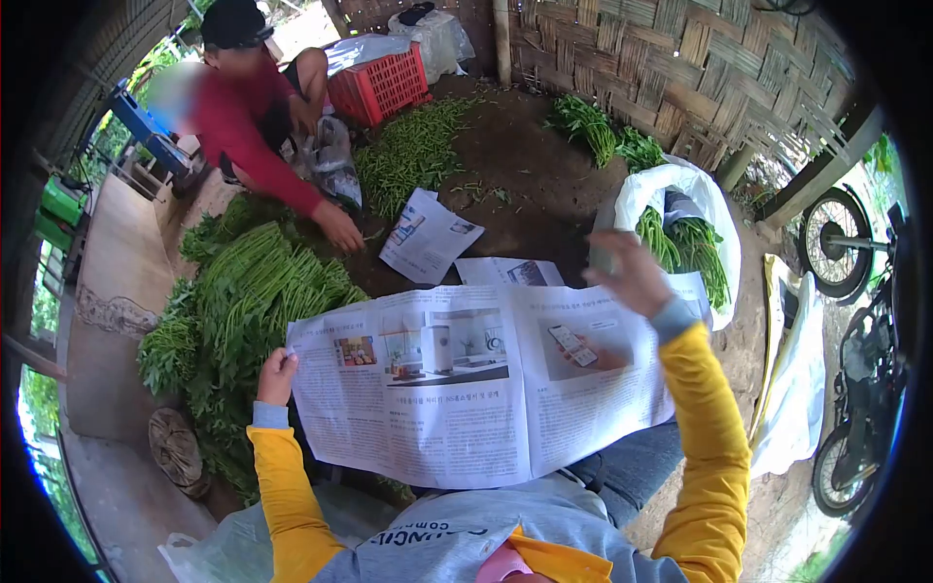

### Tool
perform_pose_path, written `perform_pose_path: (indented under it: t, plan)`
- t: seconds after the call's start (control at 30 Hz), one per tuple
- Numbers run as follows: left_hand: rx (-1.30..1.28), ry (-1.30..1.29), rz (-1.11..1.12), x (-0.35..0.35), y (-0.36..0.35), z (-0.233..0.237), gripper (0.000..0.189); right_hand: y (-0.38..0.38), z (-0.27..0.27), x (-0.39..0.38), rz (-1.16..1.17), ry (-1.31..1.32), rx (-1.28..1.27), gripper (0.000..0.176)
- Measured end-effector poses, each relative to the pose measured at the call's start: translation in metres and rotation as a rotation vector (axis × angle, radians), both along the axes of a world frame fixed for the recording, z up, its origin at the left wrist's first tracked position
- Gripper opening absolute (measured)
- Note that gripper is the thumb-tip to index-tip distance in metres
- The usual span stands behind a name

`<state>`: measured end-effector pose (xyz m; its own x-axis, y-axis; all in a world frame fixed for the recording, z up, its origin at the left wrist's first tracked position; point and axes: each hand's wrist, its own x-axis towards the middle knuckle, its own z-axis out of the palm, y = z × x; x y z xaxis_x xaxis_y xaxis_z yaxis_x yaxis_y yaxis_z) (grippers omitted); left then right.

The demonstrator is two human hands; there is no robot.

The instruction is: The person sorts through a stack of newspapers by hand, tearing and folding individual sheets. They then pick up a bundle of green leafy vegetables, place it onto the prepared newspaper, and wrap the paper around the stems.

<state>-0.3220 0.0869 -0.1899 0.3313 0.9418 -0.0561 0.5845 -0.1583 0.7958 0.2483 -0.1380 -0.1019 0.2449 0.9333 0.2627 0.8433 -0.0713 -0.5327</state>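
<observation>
A wide sheet of newspaper [466, 418] is spread in front of my body, with printed photos and columns of text. My left hand [277, 376] pinches its left edge between thumb and fingers. At the upper right, my right hand [630, 272] is over the sheet's top edge, slightly blurred, its fingers apart. Beyond the sheet, two more newspaper pieces lie on the ground, a folded one [428, 238] and a partly covered one [510, 272]. To the left is a large heap of leafy green stems [262, 267], partly hidden by the sheet.
A co-worker in a red sleeve [262, 160] reaches toward the ground near the heap. Behind are loose green pods [413, 146] and a red crate [381, 85]. A white sack [724, 209] with wrapped greens stands right, near a motorcycle [855, 379]. A woven wall [671, 73] closes the back.
</observation>
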Motion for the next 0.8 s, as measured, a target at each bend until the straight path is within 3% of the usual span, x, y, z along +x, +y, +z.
perform_pose_path:
  t: [0.03, 0.1, 0.2, 0.27, 0.37, 0.43, 0.53, 0.63, 0.73, 0.8]
  plan:
    - [0.011, 0.021, -0.009, -0.002, 0.004, -0.006, 0.014, 0.022, -0.02, -0.01, 0.133, -0.028, 0.018, 0.05]
    - [-0.018, 0.054, -0.008, -0.002, 0.009, -0.017, 0.016, 0.053, -0.047, -0.039, 0.259, 0.236, -0.057, 0.053]
    - [-0.058, 0.223, 0.044, 0.003, 0.005, -0.012, 0.019, 0.076, -0.07, -0.05, 0.397, 0.356, -0.492, 0.048]
    - [0.078, 0.307, 0.128, 0.011, -0.003, -0.007, 0.023, 0.072, -0.079, -0.048, 0.407, 0.312, -0.34, 0.041]
    - [0.641, 0.243, 0.206, 0.066, -0.021, 0.032, 0.033, 0.063, -0.058, -0.05, 0.343, 0.327, -0.223, 0.03]
    - [0.595, 0.04, 0.002, 0.13, -0.037, 0.089, 0.043, 0.053, -0.033, -0.052, 0.336, 0.325, -0.085, 0.019]
    - [0.727, -0.017, -0.424, 0.229, -0.064, 0.148, 0.045, 0.048, 0.005, -0.065, 0.362, 0.24, -0.005, 0.017]
    - [0.748, 0.101, -0.697, 0.289, -0.081, 0.161, 0.046, 0.041, 0.03, -0.071, 0.37, 0.13, 0.104, 0.016]
    - [0.458, 0.015, -0.888, 0.322, -0.076, 0.146, 0.033, 0.032, 0.039, -0.068, 0.344, 0.111, 0.16, 0.016]
    - [0.321, -0.071, -0.892, 0.333, -0.073, 0.137, 0.029, 0.026, 0.04, -0.062, 0.323, 0.106, 0.152, 0.017]
